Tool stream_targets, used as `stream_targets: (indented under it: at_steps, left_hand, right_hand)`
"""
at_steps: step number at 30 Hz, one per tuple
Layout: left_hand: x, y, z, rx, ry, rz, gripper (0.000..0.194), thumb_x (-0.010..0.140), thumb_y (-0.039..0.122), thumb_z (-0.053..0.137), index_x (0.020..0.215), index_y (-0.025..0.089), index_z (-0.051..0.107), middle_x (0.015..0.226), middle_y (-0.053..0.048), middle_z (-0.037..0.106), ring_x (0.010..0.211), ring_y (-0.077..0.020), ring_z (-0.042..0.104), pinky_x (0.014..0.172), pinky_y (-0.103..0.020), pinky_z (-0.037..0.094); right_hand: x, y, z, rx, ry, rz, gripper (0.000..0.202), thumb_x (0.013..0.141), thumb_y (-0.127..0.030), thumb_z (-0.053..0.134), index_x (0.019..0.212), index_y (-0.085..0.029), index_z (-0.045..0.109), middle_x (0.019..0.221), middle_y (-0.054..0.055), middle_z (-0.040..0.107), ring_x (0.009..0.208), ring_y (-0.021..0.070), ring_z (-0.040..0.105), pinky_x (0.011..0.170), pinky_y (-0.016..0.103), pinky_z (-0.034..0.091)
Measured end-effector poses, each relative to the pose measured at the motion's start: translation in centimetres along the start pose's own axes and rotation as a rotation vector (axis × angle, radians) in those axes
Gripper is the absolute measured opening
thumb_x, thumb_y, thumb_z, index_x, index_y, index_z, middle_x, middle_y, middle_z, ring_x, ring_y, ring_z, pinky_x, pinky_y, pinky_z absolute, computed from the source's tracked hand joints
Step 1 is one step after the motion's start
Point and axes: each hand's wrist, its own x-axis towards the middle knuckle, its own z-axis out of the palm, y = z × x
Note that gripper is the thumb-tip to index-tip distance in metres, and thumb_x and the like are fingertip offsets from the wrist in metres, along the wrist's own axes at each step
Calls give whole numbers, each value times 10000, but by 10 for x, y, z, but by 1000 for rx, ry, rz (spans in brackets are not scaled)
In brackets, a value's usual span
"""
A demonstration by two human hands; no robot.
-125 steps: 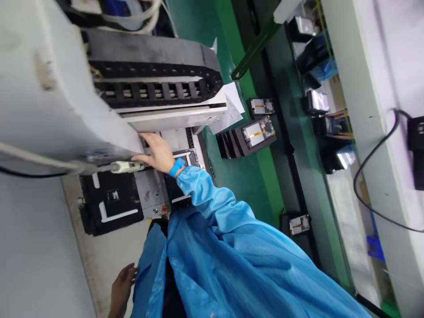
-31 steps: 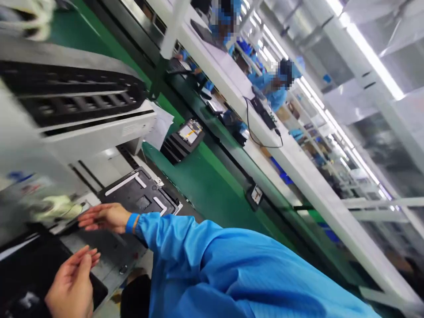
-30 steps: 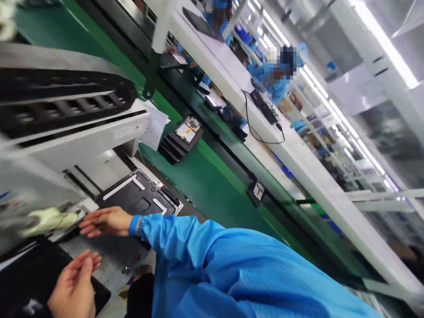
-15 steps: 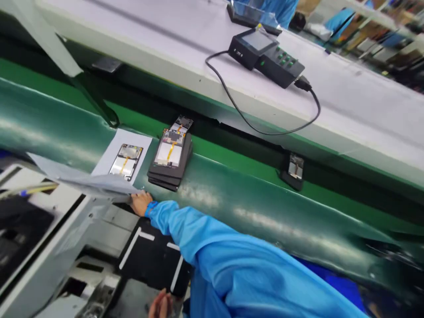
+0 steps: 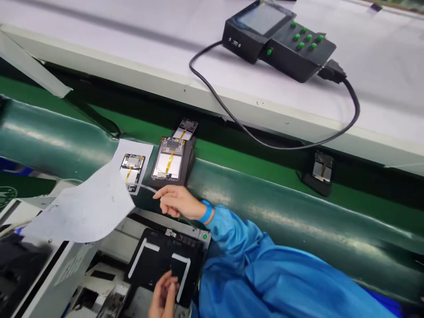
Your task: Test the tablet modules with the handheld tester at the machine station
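My right hand [image 5: 179,203], a blue band at its wrist, is above the near edge of the green conveyor. Its index finger points left and the others curl loosely. A thin pale cord [image 5: 141,186] runs by its fingertips; I see no firm grip on it. Low in the picture, my left hand [image 5: 164,293] has loosely bent fingers, apart, over a black plate [image 5: 155,265] with white corner marks. A curled white paper sheet [image 5: 89,207] stands left of my right hand. Behind it, an opened device with an orange ribbon [image 5: 132,170] lies on white paper.
Dark trays [image 5: 187,165] are stacked on the conveyor [image 5: 238,194] with opened devices on top. Another device [image 5: 323,168] sits farther right. On the white shelf [image 5: 139,44] is a black box with green buttons [image 5: 281,39], its cable [image 5: 225,112] looping over the edge.
My right hand has drawn back to the right, away from the paper's corner. The sheet now stands higher and more curled. My left hand has come further up into view.
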Motion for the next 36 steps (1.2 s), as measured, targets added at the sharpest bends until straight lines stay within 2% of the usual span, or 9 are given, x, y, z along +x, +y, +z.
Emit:
stream_targets:
  at_steps: [3,6,8,11,16,22,25,29,36]
  left_hand:
    - [10,57,35,31,-201,156,663,849,560,652,1350,155,493,1197,-149,666,1143,-248,637,1032,-386,517]
    - [-5,103,87,75,-377,447,654,918,392,609,1497,226,356,1471,-125,503,1347,-224,491,1168,-408,383]
    - [-33,117,122,118,-497,565,696,898,344,640,1514,210,344,1549,-128,411,1443,-236,373,1223,-422,296]
    - [-93,110,161,96,-699,635,438,854,304,678,1263,166,604,1290,-118,628,1252,-239,548,1109,-372,417]
    - [-181,28,186,98,-986,620,162,928,235,551,979,189,697,992,-18,718,965,-155,640,896,-264,452]
    - [-225,-99,200,260,-847,630,122,944,242,494,970,189,600,988,-34,644,995,-172,568,912,-294,399]
    - [-239,-129,205,349,-778,630,176,968,250,428,933,185,588,969,-47,633,968,-181,560,896,-307,394]
    - [-272,-166,227,400,-856,614,154,946,216,459,955,201,613,991,-39,659,974,-185,584,890,-310,400]
    - [-304,-269,300,516,-854,536,137,909,216,522,872,196,652,980,-64,658,1016,-268,564,918,-409,396]
  right_hand:
    - [-56,-53,-13,163,-101,-30,358,872,-336,670,1163,-140,596,780,-2,629,481,55,510,388,152,380]
    - [-120,-80,-13,235,-48,-110,397,850,-348,712,1188,-173,598,739,-38,567,433,25,437,344,128,327]
    - [-168,-86,-2,211,-17,-156,411,860,-375,702,1216,-198,599,690,-60,526,376,7,373,321,123,292]
    - [-247,-86,22,74,-11,-127,514,845,-485,700,1253,-184,619,658,-47,528,341,2,380,326,128,309]
    - [-360,-75,19,-174,279,-255,599,798,-469,740,1309,-178,626,655,-51,510,350,-21,304,343,130,268]
    - [-437,-57,-40,-105,636,-364,299,723,-159,682,1020,-130,707,701,-34,543,432,-12,241,361,128,183]
    - [-467,-51,-39,-164,718,-384,328,726,-189,688,1050,-141,692,728,-21,583,448,6,300,374,142,241]
    - [-508,-33,-36,-390,750,-345,404,761,-298,707,1136,-157,652,760,0,630,438,32,404,369,160,305]
    - [-602,63,-134,-1073,911,37,475,894,-413,508,1228,-93,616,877,108,706,533,128,603,459,244,506]
